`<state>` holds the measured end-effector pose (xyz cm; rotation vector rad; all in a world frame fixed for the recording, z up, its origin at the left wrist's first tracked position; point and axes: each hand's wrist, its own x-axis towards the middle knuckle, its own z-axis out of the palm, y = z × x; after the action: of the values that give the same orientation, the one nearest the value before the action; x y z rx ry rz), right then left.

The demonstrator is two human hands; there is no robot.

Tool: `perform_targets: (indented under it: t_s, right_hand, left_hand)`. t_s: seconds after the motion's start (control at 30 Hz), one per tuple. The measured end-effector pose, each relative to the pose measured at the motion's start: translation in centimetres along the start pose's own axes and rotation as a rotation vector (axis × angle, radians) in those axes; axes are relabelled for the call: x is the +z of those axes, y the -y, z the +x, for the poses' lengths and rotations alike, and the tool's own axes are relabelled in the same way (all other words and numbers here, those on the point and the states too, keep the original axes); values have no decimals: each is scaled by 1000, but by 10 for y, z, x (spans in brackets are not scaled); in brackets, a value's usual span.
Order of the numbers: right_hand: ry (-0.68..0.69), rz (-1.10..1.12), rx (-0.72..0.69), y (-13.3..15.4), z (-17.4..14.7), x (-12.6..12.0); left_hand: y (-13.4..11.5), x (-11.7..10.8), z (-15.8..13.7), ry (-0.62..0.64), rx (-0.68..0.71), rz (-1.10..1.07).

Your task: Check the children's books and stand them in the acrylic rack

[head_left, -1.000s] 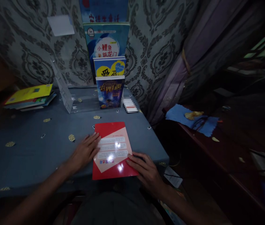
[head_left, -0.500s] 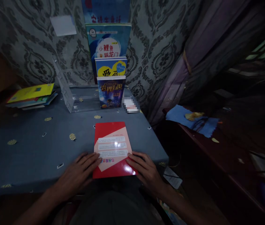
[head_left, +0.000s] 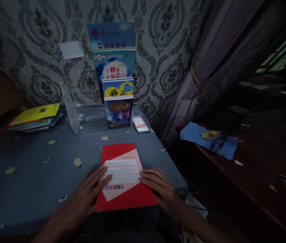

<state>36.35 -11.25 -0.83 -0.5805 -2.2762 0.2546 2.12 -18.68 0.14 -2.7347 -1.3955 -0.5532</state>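
A red book (head_left: 127, 197) with a pale slanted panel and upside-down lines of print lies before me at the front of the table. My left hand (head_left: 88, 189) grips its left edge, fingertips resting on the cover. On the opposite edge, my right hand (head_left: 162, 189) has its fingers over the cover too. Both thumbs are hard to make out. Beyond the book, a clear acrylic rack (head_left: 69, 108) holds several books in tiers on its right side. The front one is a dark blue book (head_left: 119, 113), its title upside down; a blue-and-yellow book (head_left: 117, 88) stands behind it.
A stack of thin books with a yellow one (head_left: 35, 114) on top lies at the table's back left. A pixelated card (head_left: 140, 125) sits right of the rack. Past the table's right edge, a dark red bench (head_left: 221, 179) carries a blue cloth (head_left: 196, 135). A purple curtain (head_left: 183, 91) hangs behind.
The view has tilted up, so the rack and books appear lower. Both hands still hold the red book, whose near edge looks closer to me and wider.
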Motion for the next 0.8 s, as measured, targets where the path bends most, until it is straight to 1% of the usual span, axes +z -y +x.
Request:
perform_targets:
  t_s: [0.07, 0.17, 0.23, 0.27, 0.33, 0.37, 0.4, 0.5, 0.57, 0.63, 0.73, 0.8]
  right_hand:
    - [-43, 102, 33, -5, 17, -3]
    - [-94, 252, 120, -17, 46, 0]
    - [-134, 343, 224, -27, 67, 8]
    - [-158, 382, 296, -33, 76, 14]
    - [-223, 450, 432, -46, 96, 27]
    - [-269, 481, 478, -52, 105, 34]
    - [-305, 518, 503, -57, 114, 40]
    - [-397, 613, 527, -70, 135, 55]
    - [-443, 653, 543, -76, 142, 63]
    - [-463, 674, 562, -81, 143, 70]
    - [-439, 663, 572, -87, 138, 79]
    - [-410, 645, 565, -91, 134, 83]
  left_hand:
    - [7, -13, 10, -63, -54, -137]
    - [19, -29, 36, -177, -138, -388]
    - [27, -33, 59, -261, -221, -561]
    - [32, -32, 71, -271, -278, -639]
    - [42, -24, 95, -377, -416, -754]
    - [48, -19, 107, -425, -457, -799]
    - [53, -12, 118, -479, -494, -850]
    - [67, 9, 142, -570, -524, -1033]
    - [72, 21, 150, -607, -540, -1125]
    - [75, 32, 153, -616, -567, -1178]
    - [77, 42, 152, -599, -608, -1210]
    - [77, 45, 150, -596, -623, -1218]
